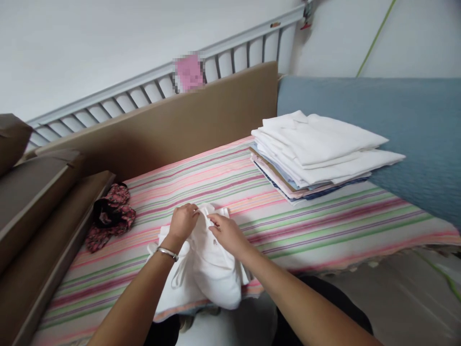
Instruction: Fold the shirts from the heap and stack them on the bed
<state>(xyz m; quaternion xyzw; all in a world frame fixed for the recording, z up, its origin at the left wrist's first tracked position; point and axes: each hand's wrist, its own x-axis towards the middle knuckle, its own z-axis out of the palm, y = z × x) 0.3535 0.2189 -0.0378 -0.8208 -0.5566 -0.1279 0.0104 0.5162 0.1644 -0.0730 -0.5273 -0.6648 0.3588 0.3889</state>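
A white cloth garment lies bunched near the front edge of the striped cloth, part of it hanging over the edge. Thin white ties trail from its left side, and a small dark mark shows near my right hand. My left hand, with a silver bangle at the wrist, has its fingers closed on the garment's far edge. Just to the right, my right hand pinches the same edge between thumb and fingers. The garment's exact kind is hidden by its folds.
A stack of folded clothes, mostly white on top, sits at the right beside a blue cushion. At the left a floral black-and-pink cloth lies against brown panels. Behind stands a brown board before a white radiator.
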